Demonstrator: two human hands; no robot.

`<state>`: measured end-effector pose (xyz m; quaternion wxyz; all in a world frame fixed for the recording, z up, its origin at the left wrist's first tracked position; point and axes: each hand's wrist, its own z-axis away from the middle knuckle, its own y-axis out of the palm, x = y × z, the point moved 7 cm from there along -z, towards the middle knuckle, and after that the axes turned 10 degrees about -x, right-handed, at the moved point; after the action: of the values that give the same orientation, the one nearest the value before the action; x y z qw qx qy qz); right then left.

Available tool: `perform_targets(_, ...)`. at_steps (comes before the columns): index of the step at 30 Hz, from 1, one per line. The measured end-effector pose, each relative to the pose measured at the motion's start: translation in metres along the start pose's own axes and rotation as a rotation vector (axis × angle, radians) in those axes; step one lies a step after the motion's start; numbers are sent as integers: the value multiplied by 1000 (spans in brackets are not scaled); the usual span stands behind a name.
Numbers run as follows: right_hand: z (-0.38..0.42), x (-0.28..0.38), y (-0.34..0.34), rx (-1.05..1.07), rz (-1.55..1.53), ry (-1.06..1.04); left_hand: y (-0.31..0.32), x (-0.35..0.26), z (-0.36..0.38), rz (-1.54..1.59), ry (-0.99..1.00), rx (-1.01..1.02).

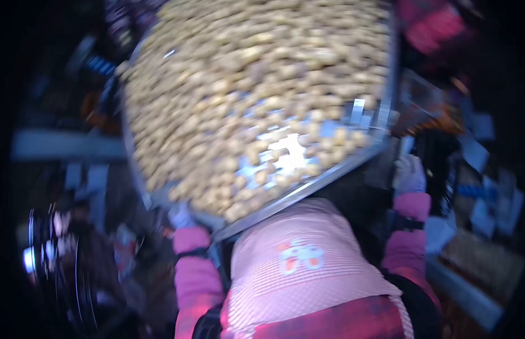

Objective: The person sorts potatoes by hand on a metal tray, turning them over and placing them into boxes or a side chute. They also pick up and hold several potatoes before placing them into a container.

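A large metal tray [307, 189] reaches across the view in front of my body, heaped with small round tan pieces [217, 113] that look like potatoes, though blur hides their exact kind. Bare shiny metal shows among them near the close edge. My left hand [182, 217], pale as if gloved, is at the near left rim; its fingers are smeared and partly hidden by the tray. Apart from the rim on the right is my right hand [409, 174], also pale. A bright narrow shape lies by its fingertips, and I cannot make out whether the hand holds it.
Another person's red sleeve [435, 28] shows beyond the tray at the upper right. A wheel-like dark object with a bright spot [29, 260] is at the lower left. Pale sheets [483, 209] and a brown board [483, 257] lie at the right.
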<state>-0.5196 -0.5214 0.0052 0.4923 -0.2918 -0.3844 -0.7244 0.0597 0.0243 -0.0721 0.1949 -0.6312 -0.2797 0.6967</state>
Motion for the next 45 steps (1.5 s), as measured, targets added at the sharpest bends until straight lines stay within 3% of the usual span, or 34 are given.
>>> perform_targets(1, 2, -8, 32, 21, 57, -3, -1, 32, -18, -56, 112, 13)
perform_targets(2, -12, -17, 58, 321, 172, -36, -20, -17, 7, -252, -4, -49)
perform_targets(3, 9, -17, 95, 205, 414, -194, -20, -7, 4, -196, 80, -153)
perform_targets(4, 41, -18, 142, 286, 711, -547, -15, 9, 4, 158, 13, -160)
perform_targets(5, 77, -23, 181, 350, 995, -926, -22, 10, 5, 157, -8, -182)
perform_targets(6, 106, -44, 206, 524, 1099, -1038, -26, 1, 8, 325, -72, -100)
perform_targets(7, 140, -66, 233, 714, 1235, -913, -35, -9, 14, 493, -134, -20)
perform_targets(8, 167, -86, 249, 871, 1193, -1161, -58, -31, 26, 496, -155, -42)
perform_targets(9, 183, -113, 263, 1018, 1375, -911, -75, -63, 40, 564, -206, 19)
perform_targets(10, 205, -131, 263, 1049, 1367, -1442, -82, -74, 46, 640, -253, 83)
perform_targets(11, 215, -148, 267, 1069, 1468, -1504, -91, -55, 44, 687, -266, 166)
perform_targets(14, 241, -180, 279, 1027, 1477, -1551, -130, -22, 58, 588, -282, 56)
perform_targets(16, 253, -204, 288, 1072, 1587, -1306, -141, 13, 68, 643, -319, 42)
perform_targets(19, 273, -236, 303, 1197, 1542, -1208, -154, 48, 86, 657, -391, -74)
perform_targets(21, 292, -249, 316, 1230, 1561, -1284, -160, 69, 92, 680, -423, -119)
perform_targets(24, 319, -276, 328, 1350, 1510, -1154, -157, 79, 102, 619, -457, -41)
perform_targets(25, 332, -288, 333, 1413, 1538, -1026, -156, 79, 103, 629, -462, -41)
perform_targets(27, 356, -312, 339, 1504, 1496, -1029, -151, 74, 106, 664, -473, 5)
perform_targets(29, 372, -312, 347, 1582, 1126, -986, -151, 77, 105, 607, -444, 8)
perform_targets(30, 382, -288, 364, 1551, 979, -724, -152, 77, 106, 643, -454, 47)
perform_targets(31, 386, -248, 390, 1422, 948, -1157, -151, 75, 108, 680, -464, 86)
perform_targets(32, 354, -228, 402, 1278, 882, -1004, -158, 62, 110, 665, -445, 43)
perform_targets(33, 317, -212, 420, 1145, 1015, -1242, -160, 59, 111, 674, -445, 42)
perform_targets(34, 282, -190, 423, 963, 958, -1575, -161, 60, 113, 693, -475, 43)
perform_targets(35, 233, -188, 426, 819, 1258, -1566, -161, 62, 115, 710, -506, 43)
perform_targets(37, 202, -203, 426, 742, 1475, -1632, -155, 79, 119, 722, -478, 51)
perform_targets(39, 232, -235, 420, 1014, 1332, -1524, -150, 96, 120, 745, -514, -34)
perform_targets(40, 254, -248, 417, 1022, 1461, -1624, -150, 94, 123, 737, -523, -10)
perform_targets(41, 277, -256, 415, 1056, 1348, -1594, -150, 88, 120, 726, -523, -18)
perform_targets(42, 293, -268, 416, 1183, 1196, -1348, -148, 83, 117, 715, -519, -29)
perform_targets(43, 315, -276, 414, 1199, 1092, -1517, -145, 81, 117, 712, -516, -14)
perform_targets(45, 349, -292, 403, 1235, 1079, -1634, -144, 72, 114, 689, -433, 26)
